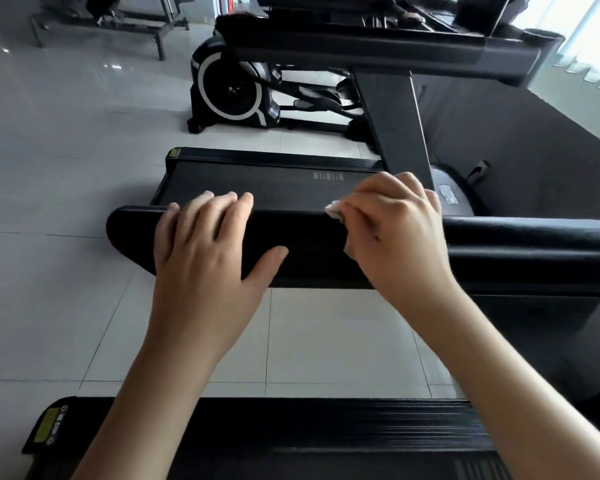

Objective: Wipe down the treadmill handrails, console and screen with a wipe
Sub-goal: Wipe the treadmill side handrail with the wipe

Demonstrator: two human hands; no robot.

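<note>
Handrail [309, 247] wiping looks to be the step in hand: your right hand [395, 233] pinches the wipe [334, 210] beneath it; your left hand [205, 251] rests flat and relaxed alongside. Next, probably sweep the wipe toward the left hand, lifting that hand clear.

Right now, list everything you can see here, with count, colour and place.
black padded handrail: one, black, across the middle.
white crumpled wipe: one, white, on the handrail, right of centre.
second black treadmill: one, black, beyond the handrail.
exercise machine with white-ringed wheel: one, black and white, upper centre.
grey metal bench frame: one, grey, top left.
ribbed black side rail: one, black, bottom edge.
glossy pale floor tiles: many, pale grey, left and centre.
left hand: one, rests on the handrail.
right hand: one, pinches the wipe against the handrail.
</note>
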